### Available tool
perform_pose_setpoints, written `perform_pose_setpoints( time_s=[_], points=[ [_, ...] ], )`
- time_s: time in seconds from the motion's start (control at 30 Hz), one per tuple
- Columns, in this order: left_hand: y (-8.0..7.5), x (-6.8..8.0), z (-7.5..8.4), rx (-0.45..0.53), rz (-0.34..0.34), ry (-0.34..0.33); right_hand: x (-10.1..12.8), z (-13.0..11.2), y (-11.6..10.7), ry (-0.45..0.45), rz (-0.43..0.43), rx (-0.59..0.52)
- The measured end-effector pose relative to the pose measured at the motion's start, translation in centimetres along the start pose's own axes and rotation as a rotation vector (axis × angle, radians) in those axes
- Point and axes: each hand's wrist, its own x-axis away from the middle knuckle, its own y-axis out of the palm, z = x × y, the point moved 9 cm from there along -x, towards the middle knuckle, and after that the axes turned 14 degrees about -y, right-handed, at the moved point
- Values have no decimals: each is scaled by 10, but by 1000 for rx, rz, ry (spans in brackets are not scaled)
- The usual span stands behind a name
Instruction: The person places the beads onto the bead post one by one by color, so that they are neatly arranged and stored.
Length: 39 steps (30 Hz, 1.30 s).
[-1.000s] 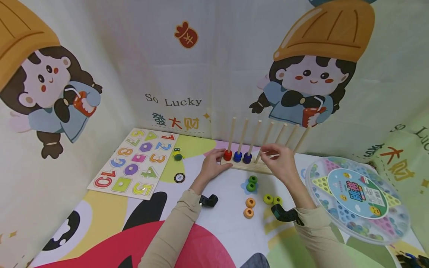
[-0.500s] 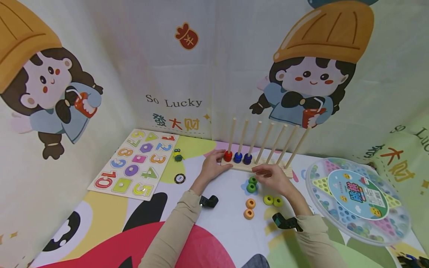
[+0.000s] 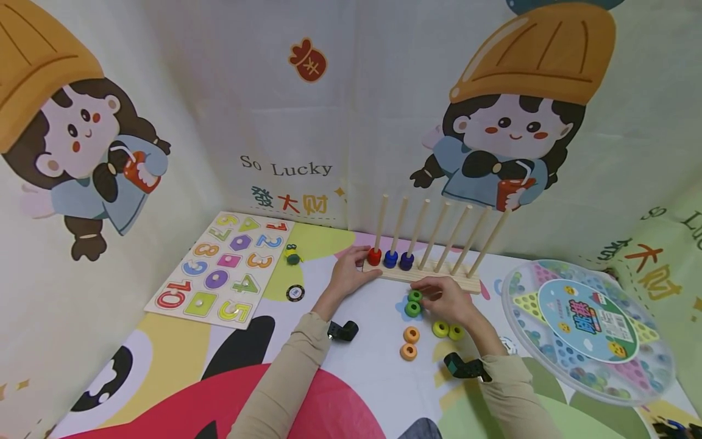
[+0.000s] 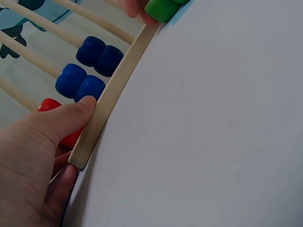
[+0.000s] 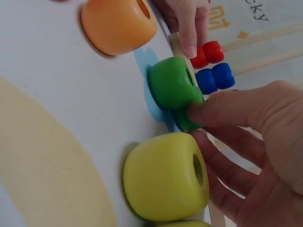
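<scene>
The cloth backdrop (image 3: 307, 110) reads "So Lucky" above Chinese characters, and a number board (image 3: 222, 268) on the left shows digits 1 to 10. The left hand (image 3: 348, 274) lies flat on the table, thumb pressed against the left end of the peg rack (image 3: 433, 277), which holds red and blue beads. The right hand (image 3: 446, 299), fingers curled, pinches a green bead (image 5: 187, 118) lying on the table just in front of the rack, beside another green bead (image 5: 170, 87), yellow beads (image 3: 446, 330) and orange beads (image 3: 409, 342).
</scene>
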Motion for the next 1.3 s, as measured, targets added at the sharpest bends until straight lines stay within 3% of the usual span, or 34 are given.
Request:
perform_pose_setpoints(
  time_s=[0.27, 0.43, 0.57, 0.67, 0.9, 1.07, 1.3],
  points=[
    [-2, 0, 2, 1, 0, 10, -1, -10, -10, -28, 43, 28],
    [-2, -1, 0, -1, 3, 1, -4, -26, -27, -78, 117, 30],
    [-2, 0, 0, 3, 2, 1, -5, -34, -42, -45, 189, 45],
    [-2, 0, 0, 14, 2, 5, -4, -44, -55, -49, 256, 66],
    [-1, 1, 1, 20, 9, 17, -2, -72, -88, -173, 477, 81],
    [-1, 1, 1, 25, 11, 19, -6, -98, -109, -261, 580, 86],
    [-1, 1, 0, 26, 10, 14, -13, -121, -137, -312, 730, 157]
  ],
)
